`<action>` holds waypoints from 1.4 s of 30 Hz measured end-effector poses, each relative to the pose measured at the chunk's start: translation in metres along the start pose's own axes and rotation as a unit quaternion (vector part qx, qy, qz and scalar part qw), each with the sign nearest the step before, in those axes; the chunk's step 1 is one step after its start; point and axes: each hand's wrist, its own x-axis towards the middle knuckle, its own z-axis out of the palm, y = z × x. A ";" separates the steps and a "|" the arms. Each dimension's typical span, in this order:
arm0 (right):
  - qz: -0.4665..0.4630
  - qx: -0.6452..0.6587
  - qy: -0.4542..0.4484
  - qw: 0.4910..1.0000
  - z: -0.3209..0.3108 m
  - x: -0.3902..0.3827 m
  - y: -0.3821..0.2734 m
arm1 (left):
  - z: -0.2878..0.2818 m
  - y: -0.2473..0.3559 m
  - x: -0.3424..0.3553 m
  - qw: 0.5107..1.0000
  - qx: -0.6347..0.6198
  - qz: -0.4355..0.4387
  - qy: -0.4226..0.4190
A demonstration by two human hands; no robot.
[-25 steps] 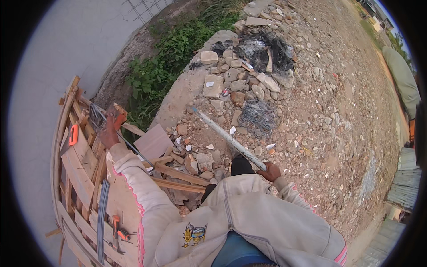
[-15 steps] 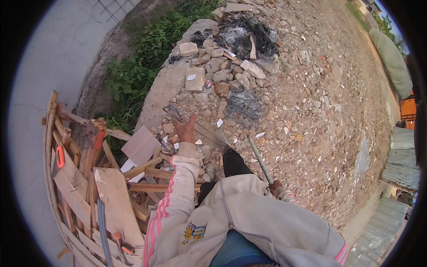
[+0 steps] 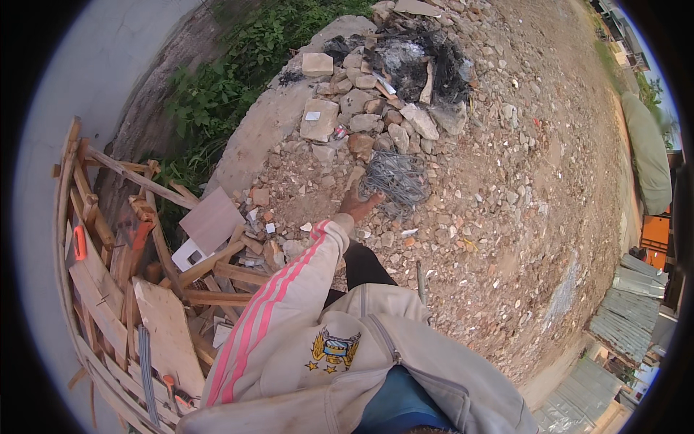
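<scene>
My left hand (image 3: 359, 205) is at the near-left edge of a heap of bent steel wire loops (image 3: 396, 177) lying on the rubble. Its fingers and thumb are spread apart, and no loop shows clearly held in it. Whether the fingertips touch the wire is hard to make out. A thin grey bar (image 3: 421, 282) pokes out beyond my jacket front. My right hand is hidden below the jacket.
Broken stones (image 3: 356, 101) and a burnt ash patch (image 3: 405, 61) lie ahead. On the left, a timber stack (image 3: 170, 325) holds an orange-handled saw (image 3: 79, 242), pliers and grey rods (image 3: 147, 372). Green weeds (image 3: 217, 101) grow beside a grey wall (image 3: 94, 72).
My left hand has moved right, from a long bent wire loop to the wire heap; that loop no longer shows apart from it. My right hand, earlier round the grey bar, has gone out of sight.
</scene>
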 end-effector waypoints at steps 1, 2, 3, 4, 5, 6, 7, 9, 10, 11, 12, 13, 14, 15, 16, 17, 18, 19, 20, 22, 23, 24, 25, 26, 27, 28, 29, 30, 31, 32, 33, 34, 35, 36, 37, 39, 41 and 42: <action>-0.013 -0.004 0.002 1.000 -0.011 0.009 -0.013 | -0.028 -0.010 -0.020 0.999 0.027 -0.009 -0.033; -0.032 -0.012 0.003 0.999 -0.026 0.019 -0.026 | -0.049 -0.043 -0.035 0.995 0.082 -0.064 0.013; -0.046 -0.017 0.004 0.999 -0.037 0.029 -0.038 | -0.076 -0.063 -0.059 0.994 0.042 -0.088 0.053; -0.063 -0.025 0.005 0.998 -0.049 0.037 -0.052 | -0.107 -0.103 -0.078 0.988 0.043 -0.124 0.080; -0.083 -0.032 0.006 0.996 -0.061 0.044 -0.067 | -0.138 -0.141 -0.097 0.980 0.043 -0.160 0.106; -0.106 -0.045 0.004 0.993 -0.073 0.055 -0.087 | -0.159 -0.165 -0.120 0.972 0.023 -0.189 0.136; -0.129 -0.055 0.005 0.990 -0.079 0.065 -0.105 | -0.173 -0.161 -0.137 0.972 -0.005 -0.171 0.159; -0.178 -0.069 -0.001 0.982 -0.082 0.080 -0.144 | -0.224 -0.134 -0.193 0.963 -0.052 -0.142 0.222; -0.204 -0.082 -0.009 0.975 -0.084 0.085 -0.164 | -0.239 -0.125 -0.222 0.957 -0.063 -0.137 0.247; -0.235 -0.098 -0.013 0.967 -0.087 0.090 -0.187 | -0.246 -0.114 -0.242 0.950 -0.078 -0.127 0.275; -0.267 -0.117 -0.016 0.956 -0.092 0.096 -0.212 | -0.245 -0.100 -0.262 0.941 -0.094 -0.113 0.305; -0.296 -0.131 -0.019 0.946 -0.094 0.100 -0.236 | -0.244 -0.077 -0.281 0.936 -0.141 -0.108 0.303; -0.329 -0.145 -0.024 0.933 -0.092 0.103 -0.262 | -0.248 -0.051 -0.300 0.928 -0.185 -0.099 0.309; -0.360 -0.159 -0.034 0.919 -0.089 0.103 -0.290 | -0.249 -0.032 -0.318 0.918 -0.196 -0.066 0.339; -0.388 -0.171 -0.041 0.905 -0.085 0.102 -0.316 | -0.250 -0.017 -0.332 0.904 -0.216 -0.035 0.367; -0.416 -0.184 -0.049 0.889 -0.080 0.099 -0.343 | -0.251 -0.002 -0.345 0.889 -0.234 -0.003 0.394; -0.443 -0.197 -0.056 0.873 -0.075 0.095 -0.370 | -0.253 0.006 -0.360 0.870 -0.264 0.031 0.414; -0.471 -0.207 -0.059 0.855 -0.070 0.090 -0.395 | -0.258 0.009 -0.379 0.851 -0.278 0.056 0.441; -0.500 -0.216 -0.061 0.837 -0.064 0.081 -0.421 | -0.265 0.011 -0.394 0.832 -0.293 0.082 0.463; -0.552 -0.232 -0.066 0.798 -0.051 0.058 -0.472 | -0.285 0.011 -0.425 0.776 -0.308 0.126 0.537; -0.577 -0.237 -0.068 0.779 -0.043 0.043 -0.497 | -0.300 0.006 -0.449 0.737 -0.303 0.139 0.589; -0.601 -0.241 -0.074 0.758 -0.033 0.028 -0.521 | -0.315 -0.007 -0.471 0.684 -0.296 0.099 0.659; -0.625 -0.243 -0.079 0.738 -0.023 0.013 -0.544 | -0.333 -0.025 -0.492 0.628 -0.288 0.060 0.720; -0.647 -0.247 -0.082 0.716 -0.013 -0.002 -0.567 | -0.351 -0.059 -0.515 0.585 -0.203 -0.036 0.784; -0.673 -0.249 -0.087 0.691 -0.001 -0.023 -0.589 | -0.367 -0.090 -0.542 0.553 -0.112 -0.142 0.813; -0.697 -0.251 -0.094 0.666 0.011 -0.042 -0.612 | -0.383 -0.118 -0.565 0.523 -0.074 -0.279 0.802; -0.717 -0.252 -0.095 0.643 0.023 -0.059 -0.632 | -0.398 -0.142 -0.583 0.485 -0.039 -0.409 0.772; -0.734 -0.253 -0.097 0.622 0.033 -0.075 -0.651 | -0.409 -0.160 -0.596 0.463 -0.040 -0.460 0.756; -0.750 -0.258 -0.096 0.602 0.043 -0.090 -0.670 | -0.418 -0.175 -0.603 0.442 -0.045 -0.510 0.737; -0.767 -0.260 -0.098 0.579 0.055 -0.107 -0.689 | -0.428 -0.188 -0.613 0.420 -0.051 -0.557 0.714; -0.779 -0.263 -0.092 0.561 0.063 -0.120 -0.706 | -0.438 -0.201 -0.616 0.416 -0.059 -0.565 0.711; -0.788 -0.269 -0.093 0.546 0.072 -0.133 -0.721 | -0.439 -0.213 -0.623 0.403 -0.063 -0.561 0.720; -0.799 -0.274 -0.090 0.528 0.081 -0.148 -0.738 | -0.438 -0.225 -0.627 0.391 -0.068 -0.557 0.729; -0.805 -0.278 -0.086 0.517 0.089 -0.158 -0.753 | -0.440 -0.232 -0.629 0.381 -0.069 -0.553 0.738; -0.811 -0.283 -0.085 0.506 0.096 -0.168 -0.765 | -0.438 -0.234 -0.630 0.361 -0.092 -0.555 0.744; -0.820 -0.295 -0.079 0.485 0.110 -0.184 -0.788 | -0.431 -0.245 -0.641 0.374 -0.115 -0.524 0.757; -0.825 -0.307 -0.077 0.468 0.121 -0.196 -0.805 | -0.419 -0.258 -0.640 0.366 -0.110 -0.490 0.784; -0.827 -0.311 -0.076 0.463 0.126 -0.201 -0.813 | -0.415 -0.257 -0.639 0.349 -0.091 -0.469 0.806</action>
